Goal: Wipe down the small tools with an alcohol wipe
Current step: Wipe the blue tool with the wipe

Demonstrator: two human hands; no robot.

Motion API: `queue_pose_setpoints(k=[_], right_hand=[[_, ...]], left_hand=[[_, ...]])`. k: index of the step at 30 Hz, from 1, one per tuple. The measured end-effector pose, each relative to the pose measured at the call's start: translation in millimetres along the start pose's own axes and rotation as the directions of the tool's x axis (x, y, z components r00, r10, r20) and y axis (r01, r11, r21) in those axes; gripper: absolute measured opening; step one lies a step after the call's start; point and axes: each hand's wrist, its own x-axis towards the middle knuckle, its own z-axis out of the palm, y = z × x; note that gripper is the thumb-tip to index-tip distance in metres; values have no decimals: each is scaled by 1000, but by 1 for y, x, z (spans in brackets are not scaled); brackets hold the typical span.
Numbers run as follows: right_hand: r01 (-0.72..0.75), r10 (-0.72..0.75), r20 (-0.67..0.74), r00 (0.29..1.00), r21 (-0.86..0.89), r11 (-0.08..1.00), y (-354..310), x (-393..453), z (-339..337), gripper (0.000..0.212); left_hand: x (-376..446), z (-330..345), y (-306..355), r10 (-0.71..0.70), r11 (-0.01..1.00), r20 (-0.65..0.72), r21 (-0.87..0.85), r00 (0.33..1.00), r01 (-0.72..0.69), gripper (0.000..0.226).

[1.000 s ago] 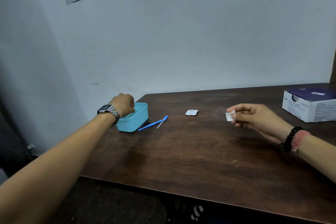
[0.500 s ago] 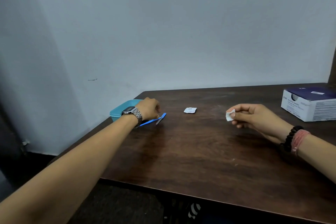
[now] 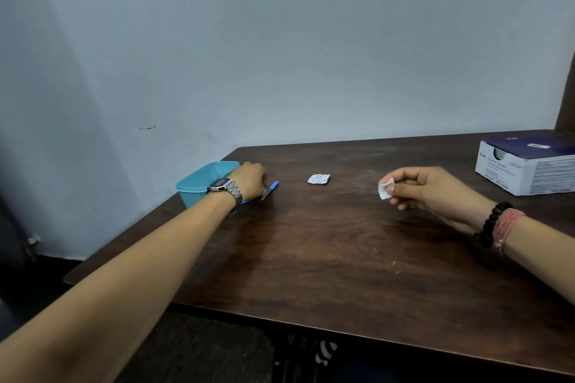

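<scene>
My left hand (image 3: 250, 180) reaches over two small tools lying beside a teal box (image 3: 202, 179). One is a blue-handled tool (image 3: 273, 186), the other thin metal tweezers (image 3: 266, 196). The fingers curl down onto the tools, and the back of the hand hides whether they grip either one. My right hand (image 3: 435, 190) hovers over the table's right side and pinches a small folded white alcohol wipe (image 3: 385, 190) between thumb and fingers.
A torn white wipe wrapper (image 3: 319, 179) lies on the dark wooden table (image 3: 326, 258) between my hands. A white and purple carton (image 3: 529, 168) stands at the far right. The wall runs right behind the table, and the teal box sits at the table's left corner.
My left hand moved from the top of the teal box right to the tools and now rests on them. My right hand with the wipe has stayed put.
</scene>
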Motion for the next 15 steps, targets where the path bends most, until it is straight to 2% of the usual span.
queue_pose_setpoints(k=[5,10,15], right_hand=[[-4,4,-3,1000,-3,1000,-1,0,0,10],[-10,10,-6,1000,1,1000,-1,-1,1,10],[-23,23,2,1000,15,1000,-1,0,1,9]], left_hand=[[1,1,4,-14,1000,-15,-2,1000,14,12],[-2,-4,7,-39,999,-58,-37,998,37,24],[-5,-22,16,-21,962,-140,-271,990,-18,23]])
